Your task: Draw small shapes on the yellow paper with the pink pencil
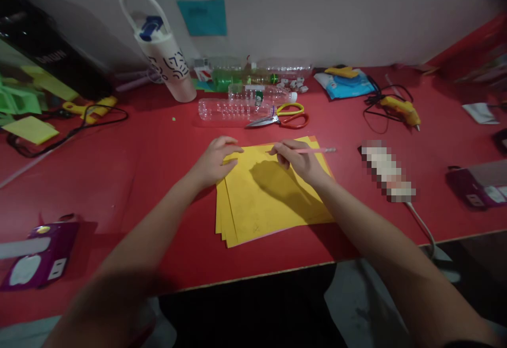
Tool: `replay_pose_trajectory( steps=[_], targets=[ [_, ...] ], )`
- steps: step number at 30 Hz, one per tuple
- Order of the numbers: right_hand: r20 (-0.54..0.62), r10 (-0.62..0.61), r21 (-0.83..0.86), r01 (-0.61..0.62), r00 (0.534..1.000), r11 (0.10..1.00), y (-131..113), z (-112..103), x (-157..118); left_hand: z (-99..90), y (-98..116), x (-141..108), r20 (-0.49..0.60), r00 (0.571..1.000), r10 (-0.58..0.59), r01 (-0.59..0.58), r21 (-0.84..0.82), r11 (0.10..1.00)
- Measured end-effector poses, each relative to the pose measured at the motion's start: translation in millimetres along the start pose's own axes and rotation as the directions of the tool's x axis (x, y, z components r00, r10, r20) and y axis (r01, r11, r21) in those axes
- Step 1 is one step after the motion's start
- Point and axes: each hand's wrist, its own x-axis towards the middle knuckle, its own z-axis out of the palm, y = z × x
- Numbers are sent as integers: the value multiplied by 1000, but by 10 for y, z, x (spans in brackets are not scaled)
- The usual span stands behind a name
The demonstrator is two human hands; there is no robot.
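Though two hands (217, 162) (298, 161), one pencil (317, 150).

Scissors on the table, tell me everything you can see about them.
The scissors lie flat on the red table, beyond the yellow paper and right by a clear bottle; whether they touch it is unclear. The pointed blades, silvery like metal, aim left and look closed or nearly so. The two loop handles point right: the farther yellow, the nearer orange-red, both smooth, perhaps plastic-coated. No one is holding them.
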Motion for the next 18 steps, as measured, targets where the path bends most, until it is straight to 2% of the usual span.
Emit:
replay_pose_trajectory(
  steps=[3, 6, 9, 13, 15, 18],
  targets=[
    [43, 72, 184, -79, 996, 980, 79, 46, 67, 128, 32, 83, -36, 999, -11, 6, -127, 992],
    [100, 49, 244, -73, 994, 967, 155, 74, 76, 246, 24, 58, -115, 992, 58, -78, -171, 982],
    [60, 41, 264, -55, 997, 963, 144, 72, 63, 304, -13, 4, -138, 984, 116, -145, -222, 964],
    [-101, 78, 237, -52, 992, 970, 59, 65, 75, 323, -33, -18, -162, 984, 73, -125, -337, 933],
    [-95, 91, 205, -70, 991, 976, 53, 78, 88, 324, -31, -13, -155, 987, 43, -100, -380, 920],
    [-20, 62, 130, -58, 998, 990, 101, 115, 89, 320, -34, -4, -147, 988, 43, -96, -378, 921]
  ],
)
